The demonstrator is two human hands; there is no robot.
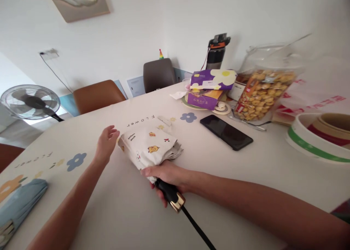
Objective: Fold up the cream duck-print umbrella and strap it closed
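Soft light, brightest left; edge distortion.

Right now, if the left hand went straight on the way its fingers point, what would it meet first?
Probably the umbrella, whose left edge lies by the tips of the left hand. Depth is unclear: they may already touch, or the hand could slip past over the table.
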